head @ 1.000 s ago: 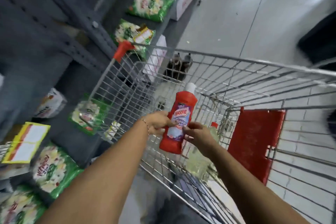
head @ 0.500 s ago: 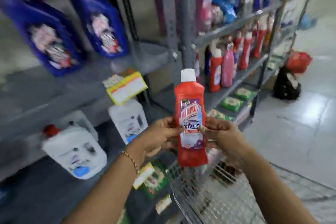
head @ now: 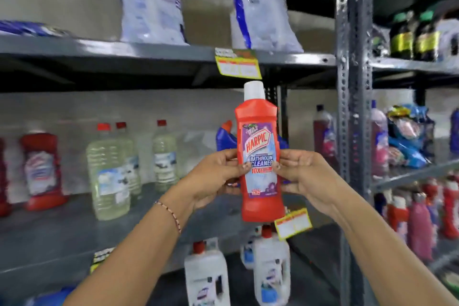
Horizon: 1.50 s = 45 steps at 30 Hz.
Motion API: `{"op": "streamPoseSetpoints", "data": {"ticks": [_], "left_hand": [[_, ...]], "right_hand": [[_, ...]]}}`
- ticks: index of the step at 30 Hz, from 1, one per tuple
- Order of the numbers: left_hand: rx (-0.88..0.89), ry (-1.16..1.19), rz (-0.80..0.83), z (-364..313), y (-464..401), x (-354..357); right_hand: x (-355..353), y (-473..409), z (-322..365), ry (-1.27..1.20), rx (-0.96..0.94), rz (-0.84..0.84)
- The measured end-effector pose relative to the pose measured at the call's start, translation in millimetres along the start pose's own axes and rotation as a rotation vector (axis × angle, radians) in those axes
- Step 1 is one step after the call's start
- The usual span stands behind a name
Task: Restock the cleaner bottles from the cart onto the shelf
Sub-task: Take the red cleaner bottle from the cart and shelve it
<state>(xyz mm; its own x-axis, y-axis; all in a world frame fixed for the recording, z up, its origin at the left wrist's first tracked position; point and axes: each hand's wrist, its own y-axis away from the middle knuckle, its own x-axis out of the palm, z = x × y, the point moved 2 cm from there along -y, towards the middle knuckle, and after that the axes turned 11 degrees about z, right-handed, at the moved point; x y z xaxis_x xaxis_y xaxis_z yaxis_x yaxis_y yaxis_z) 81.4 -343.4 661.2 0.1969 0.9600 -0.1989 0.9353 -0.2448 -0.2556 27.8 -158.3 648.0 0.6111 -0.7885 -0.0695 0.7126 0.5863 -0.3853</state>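
Note:
A red Harpic bathroom cleaner bottle (head: 258, 156) with a white cap is held upright in front of the middle shelf (head: 74, 231). My left hand (head: 213, 176) grips its left side and my right hand (head: 303, 174) grips its right side, thumbs on the label. The bottle hangs in the air, just before the shelf's front edge. The cart is out of view.
Pale yellow liquid bottles (head: 109, 171) and a red-capped jar (head: 41, 169) stand on the middle shelf at left. Blue bottles (head: 224, 136) sit behind the held one. White jugs (head: 206, 276) are below, bags (head: 151, 10) above. A grey upright post (head: 352, 107) divides the shelving at right.
The red bottle has been lifted out of the cart and raised to the middle shelf's height. My view has swung from the cart up to the shelves.

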Motion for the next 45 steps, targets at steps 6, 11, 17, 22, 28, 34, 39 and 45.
{"op": "streamPoseSetpoints", "data": {"ticks": [6,11,17,22,28,34,39,45], "left_hand": [[0.053,-0.025,-0.188,-2,45,-48],[0.079,-0.042,-0.427,6,115,-109],[0.071,-0.086,-0.620,17,218,-199],[0.106,-0.090,-0.728,38,277,-268],[0.134,-0.160,-0.908,56,299,-321],[-0.068,-0.237,-0.951,87,300,-339],[-0.162,-0.268,-0.960,89,300,-343],[-0.148,-0.228,-0.985,90,298,-346]], "right_hand": [[68,-34,-5,0.046,-0.125,0.118],[180,-60,-48,0.136,-0.242,0.292],[325,-90,-78,0.059,-0.216,0.360],[422,-120,-94,0.107,-0.175,0.399],[482,-158,-105,0.230,-0.122,0.404],[511,-178,-117,0.230,-0.031,0.411],[521,-188,-122,0.216,0.013,0.448],[528,-192,-123,0.270,-0.002,0.440]]}}
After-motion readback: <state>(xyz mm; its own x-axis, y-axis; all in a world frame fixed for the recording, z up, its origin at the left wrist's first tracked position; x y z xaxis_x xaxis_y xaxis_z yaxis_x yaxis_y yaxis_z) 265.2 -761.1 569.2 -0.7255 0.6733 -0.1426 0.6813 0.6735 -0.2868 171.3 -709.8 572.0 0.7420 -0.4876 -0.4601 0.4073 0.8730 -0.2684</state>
